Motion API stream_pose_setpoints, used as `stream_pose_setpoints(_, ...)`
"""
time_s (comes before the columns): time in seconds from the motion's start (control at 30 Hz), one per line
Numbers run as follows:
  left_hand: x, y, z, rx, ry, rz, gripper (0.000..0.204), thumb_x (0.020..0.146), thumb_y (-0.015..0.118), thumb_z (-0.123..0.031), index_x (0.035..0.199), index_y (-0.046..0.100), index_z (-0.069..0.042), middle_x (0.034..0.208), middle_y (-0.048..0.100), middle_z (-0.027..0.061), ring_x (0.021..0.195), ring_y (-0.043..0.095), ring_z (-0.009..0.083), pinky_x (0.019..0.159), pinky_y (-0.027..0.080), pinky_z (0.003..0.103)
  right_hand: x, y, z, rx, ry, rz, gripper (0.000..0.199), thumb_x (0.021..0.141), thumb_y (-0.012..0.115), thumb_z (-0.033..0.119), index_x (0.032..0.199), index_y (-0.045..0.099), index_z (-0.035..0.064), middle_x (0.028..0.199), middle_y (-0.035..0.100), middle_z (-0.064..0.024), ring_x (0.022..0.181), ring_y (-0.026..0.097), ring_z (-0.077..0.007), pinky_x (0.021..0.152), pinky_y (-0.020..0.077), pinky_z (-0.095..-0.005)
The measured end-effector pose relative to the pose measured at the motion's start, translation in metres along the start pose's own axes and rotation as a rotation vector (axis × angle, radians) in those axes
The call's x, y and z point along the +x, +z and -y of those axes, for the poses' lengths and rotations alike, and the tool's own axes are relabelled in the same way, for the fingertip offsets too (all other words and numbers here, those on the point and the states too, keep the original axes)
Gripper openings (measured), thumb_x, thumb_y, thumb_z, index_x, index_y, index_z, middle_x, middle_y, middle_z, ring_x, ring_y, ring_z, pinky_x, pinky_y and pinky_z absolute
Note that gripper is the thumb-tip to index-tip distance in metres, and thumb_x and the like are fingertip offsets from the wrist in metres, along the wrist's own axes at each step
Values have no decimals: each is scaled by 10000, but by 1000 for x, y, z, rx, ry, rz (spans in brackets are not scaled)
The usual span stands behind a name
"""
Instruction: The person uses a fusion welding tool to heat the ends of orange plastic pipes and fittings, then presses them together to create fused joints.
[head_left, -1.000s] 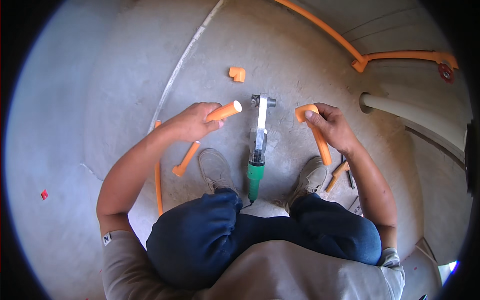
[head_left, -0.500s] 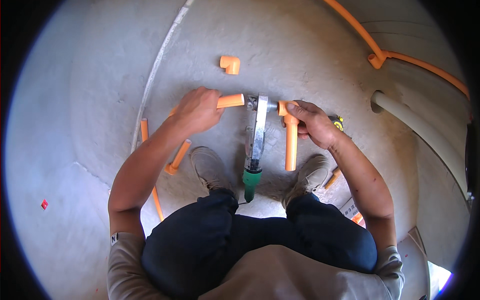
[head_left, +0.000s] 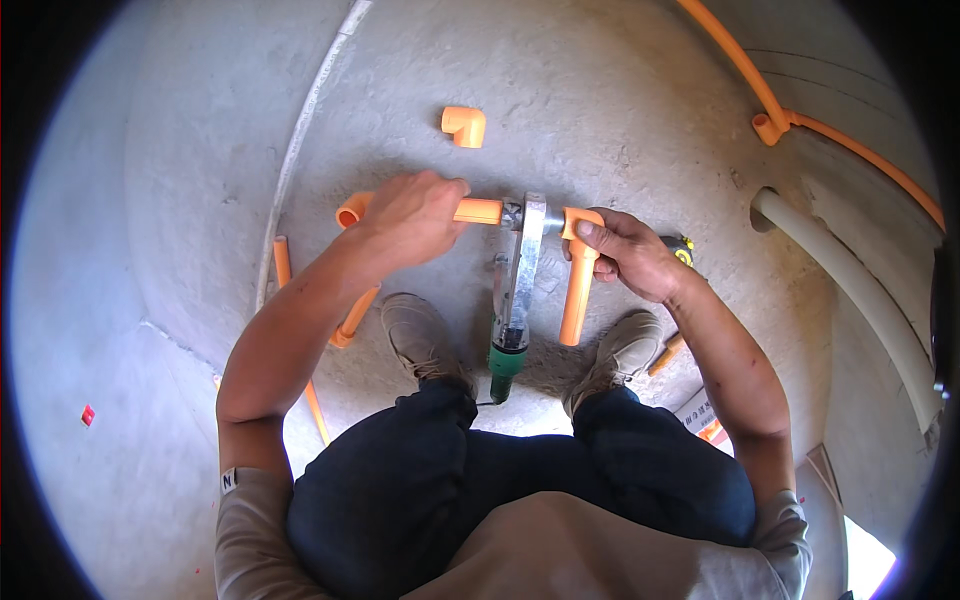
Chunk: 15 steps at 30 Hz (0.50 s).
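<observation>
Between my shoes stands a pipe welding iron [head_left: 520,265] with a flat metal heating plate and a green handle. My left hand [head_left: 412,222] is closed around an orange plastic pipe [head_left: 478,211], whose right end meets the socket on the plate's left side. An orange elbow [head_left: 353,209] shows at the pipe's other end. My right hand [head_left: 632,250] grips an orange elbow fitting [head_left: 578,222] against the plate's right-hand nozzle, thumb on top. From that fitting a short orange pipe [head_left: 577,300] points down toward me.
A loose orange elbow [head_left: 465,126] lies beyond the iron. Orange pipes [head_left: 283,262] rest left of my left shoe. A tape measure [head_left: 681,248] sits behind my right hand. Wall-side orange piping [head_left: 735,55] and a thick grey pipe [head_left: 850,250] run along the right.
My left hand has moved right, bringing the pipe's end from a gap up to the iron's left socket. The elbow on its far end now shows. My right hand stays at the plate.
</observation>
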<state>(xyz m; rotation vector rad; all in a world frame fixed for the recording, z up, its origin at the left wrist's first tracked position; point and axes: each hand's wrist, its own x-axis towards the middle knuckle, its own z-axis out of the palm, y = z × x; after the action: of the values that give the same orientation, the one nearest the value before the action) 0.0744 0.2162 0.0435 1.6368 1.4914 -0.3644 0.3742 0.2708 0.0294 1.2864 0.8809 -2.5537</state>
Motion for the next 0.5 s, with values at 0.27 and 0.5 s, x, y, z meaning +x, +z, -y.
stream_pose_setpoints(0.27, 7, -5, -3, 64, 37, -8, 195, 870, 753, -214, 887, 740, -20, 873, 738, 192, 829, 727, 397, 763, 575, 500, 5, -7, 3, -185, 50, -8, 509, 1069, 572, 451, 1302, 575, -2, 948, 638, -33, 726, 474, -85, 652, 422, -236)
stream_pose_setpoints(0.5, 7, -9, -11, 95, -48, 21, 219, 875, 766, -263, 855, 752, -45, 825, 731, 182, 819, 724, 385, 748, 568, 494, 4, -4, 6, -218, 32, 1, 517, 1063, 571, 480, 1306, 578, 24, 973, 630, -8, 777, 483, -87, 704, 435, -245)
